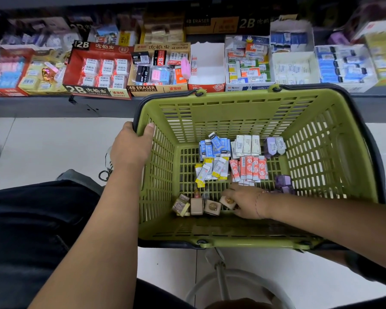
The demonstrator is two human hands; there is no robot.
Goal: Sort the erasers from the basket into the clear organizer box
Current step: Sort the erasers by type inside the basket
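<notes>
A green plastic basket (310,112) sits in front of me on the floor. Inside lie groups of erasers: blue ones (214,146), white ones (247,144), red ones (253,168), yellow-and-white ones (212,171), purple ones (274,146) and small beige boxed erasers (197,206) at the near left. My left hand (130,147) grips the basket's left rim. My right hand (245,202) reaches into the basket bottom and its fingers close around a beige boxed eraser (227,201). No clear organizer box shows in view.
A low shelf (112,105) behind the basket carries open display boxes of erasers: a red 2B box (98,70), a 4B box (158,68), a nearly empty white box (206,65) and blue-white packs (341,65). Pale floor tiles lie on the left. A white stool frame (221,279) stands below.
</notes>
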